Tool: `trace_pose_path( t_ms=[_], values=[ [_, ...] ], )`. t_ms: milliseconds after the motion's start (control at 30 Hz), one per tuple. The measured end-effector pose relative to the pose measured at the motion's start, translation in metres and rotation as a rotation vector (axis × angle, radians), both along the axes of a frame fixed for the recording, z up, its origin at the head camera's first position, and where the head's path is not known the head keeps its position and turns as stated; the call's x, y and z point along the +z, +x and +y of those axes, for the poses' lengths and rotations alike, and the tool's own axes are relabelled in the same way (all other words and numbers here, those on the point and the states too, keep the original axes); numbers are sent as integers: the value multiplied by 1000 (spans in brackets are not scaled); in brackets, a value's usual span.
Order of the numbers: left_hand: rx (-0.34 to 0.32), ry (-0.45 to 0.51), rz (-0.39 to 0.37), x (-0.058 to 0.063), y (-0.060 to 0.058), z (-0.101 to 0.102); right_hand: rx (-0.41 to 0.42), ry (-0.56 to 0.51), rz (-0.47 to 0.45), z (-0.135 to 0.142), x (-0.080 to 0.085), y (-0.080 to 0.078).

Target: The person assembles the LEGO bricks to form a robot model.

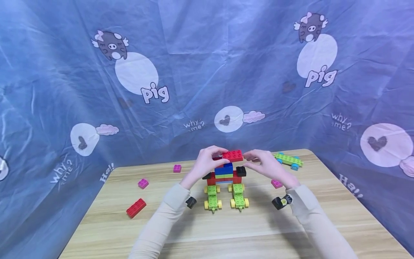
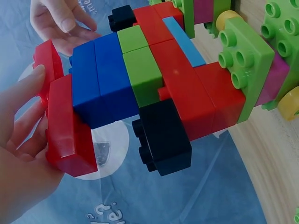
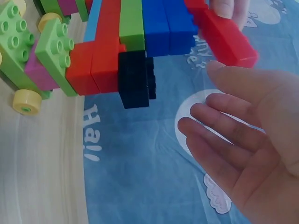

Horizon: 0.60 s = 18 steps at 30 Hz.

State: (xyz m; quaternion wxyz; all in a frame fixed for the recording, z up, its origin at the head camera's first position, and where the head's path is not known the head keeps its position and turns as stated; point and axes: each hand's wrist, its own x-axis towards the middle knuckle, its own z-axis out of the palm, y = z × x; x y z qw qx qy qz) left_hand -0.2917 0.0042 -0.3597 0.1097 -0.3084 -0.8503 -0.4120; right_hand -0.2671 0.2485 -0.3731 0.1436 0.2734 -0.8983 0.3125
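My left hand [image 1: 206, 160] pinches a red brick [image 1: 233, 155] at the top of a tall block figure, thumb against its side. A second red brick [image 2: 71, 126] sits beneath it, against the blue bricks [image 1: 224, 168]. My right hand [image 3: 243, 140] is held off the red brick's other end, fingers loosely spread and holding nothing. Below the blue come lime green bricks [image 2: 140, 65], then red ones [image 2: 187, 88], with a black brick [image 1: 240, 171] sticking out on each side. Two lime green wheeled bases [image 1: 212, 202] with yellow wheels carry the figure on the table.
A loose red brick [image 1: 136, 208] lies at the table's left, with pink bricks [image 1: 143, 183] behind it. Another pink brick [image 1: 276, 183] is under my right forearm. A lime green car base [image 1: 289, 159] with blue wheels stands back right. Blue printed cloth [image 1: 194, 72] hangs behind the table [image 1: 207, 241].
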Motion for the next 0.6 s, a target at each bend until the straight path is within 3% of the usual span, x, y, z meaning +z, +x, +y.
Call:
trace_pose_path(
  t_ms=[167, 600],
  values=[
    [30, -80, 25, -1, 0, 1, 6, -10, 4, 4, 3, 1],
    [37, -158, 108, -2, 2, 1, 55, 2, 33, -3, 14, 3]
  ],
)
